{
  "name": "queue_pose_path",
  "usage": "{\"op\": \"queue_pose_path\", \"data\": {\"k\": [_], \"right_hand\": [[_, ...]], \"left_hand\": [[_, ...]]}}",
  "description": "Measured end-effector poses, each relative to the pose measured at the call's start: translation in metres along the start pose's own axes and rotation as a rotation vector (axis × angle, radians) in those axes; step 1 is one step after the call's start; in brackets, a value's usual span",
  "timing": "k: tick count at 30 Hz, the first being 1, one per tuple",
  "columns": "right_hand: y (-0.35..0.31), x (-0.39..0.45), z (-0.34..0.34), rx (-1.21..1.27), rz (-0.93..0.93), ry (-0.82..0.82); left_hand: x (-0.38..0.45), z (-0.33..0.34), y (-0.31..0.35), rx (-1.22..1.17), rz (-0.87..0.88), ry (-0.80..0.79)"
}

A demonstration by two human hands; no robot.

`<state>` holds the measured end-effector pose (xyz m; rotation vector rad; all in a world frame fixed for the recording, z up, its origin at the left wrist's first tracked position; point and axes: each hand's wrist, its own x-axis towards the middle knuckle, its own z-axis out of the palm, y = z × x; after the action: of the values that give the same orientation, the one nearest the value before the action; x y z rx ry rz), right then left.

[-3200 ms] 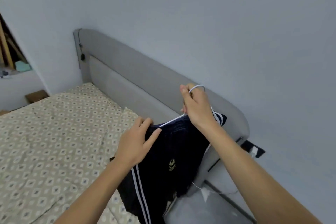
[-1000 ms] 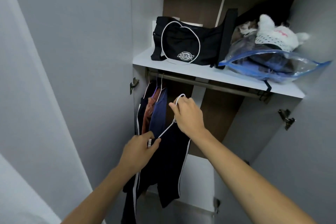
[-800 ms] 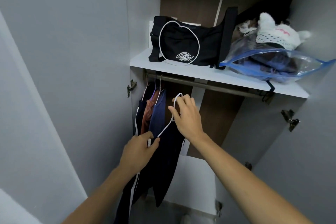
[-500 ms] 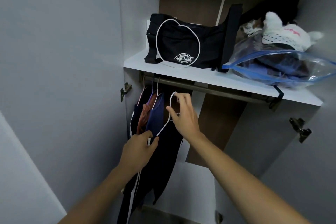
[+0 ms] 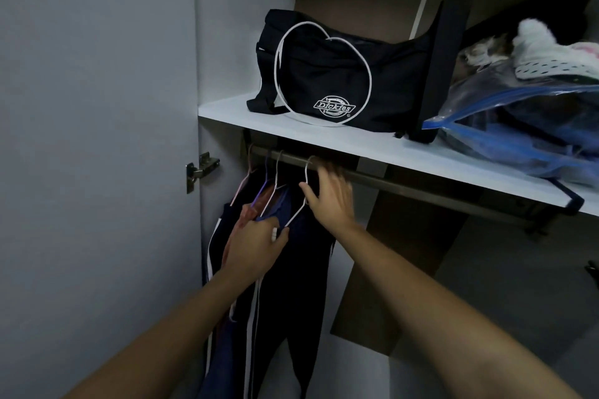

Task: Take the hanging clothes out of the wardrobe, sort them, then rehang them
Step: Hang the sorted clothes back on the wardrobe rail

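Thin white wire hanger [image 5: 299,201] hooked on the metal rail [image 5: 405,186].
My left hand [image 5: 256,244] pinches its dark, white-striped garment [image 5: 291,285]; my right hand [image 5: 330,197], fingers blurred and loose, rests beside the hook.

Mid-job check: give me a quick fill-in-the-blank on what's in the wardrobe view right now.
1. The white hanger carrying the dark garment has its hook over the ____.
2. The black bag sits on the white ____ above the clothes.
3. The left hand pinches the hanger's lower ____ end.
4. Right of the bag lies a clear plastic bag with a ____ edge.

Missing words: rail; shelf; left; blue
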<state>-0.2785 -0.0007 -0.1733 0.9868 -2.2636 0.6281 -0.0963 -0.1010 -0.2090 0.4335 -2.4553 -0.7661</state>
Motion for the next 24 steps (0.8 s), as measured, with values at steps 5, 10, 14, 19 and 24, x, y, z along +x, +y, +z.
{"op": "queue_pose_path", "data": {"k": [5,10,14,19,24], "right_hand": [[0.022,0.034,0.027,-0.052,-0.087,0.097],[0.033,0.06,0.051,-0.079,-0.091,0.073],[0.037,0.07,0.067,-0.143,-0.067,0.002],[0.044,0.066,0.086,-0.261,-0.121,0.053],[0.032,0.073,0.097,-0.303,-0.252,0.072]], "left_hand": [[0.039,0.027,-0.014,0.038,-0.045,0.051],[0.069,0.042,-0.02,0.08,-0.062,0.066],[0.086,0.054,-0.032,0.123,-0.07,0.061],[0.087,0.073,-0.053,0.176,-0.071,0.046],[0.084,0.076,-0.063,0.27,-0.073,0.089]]}}
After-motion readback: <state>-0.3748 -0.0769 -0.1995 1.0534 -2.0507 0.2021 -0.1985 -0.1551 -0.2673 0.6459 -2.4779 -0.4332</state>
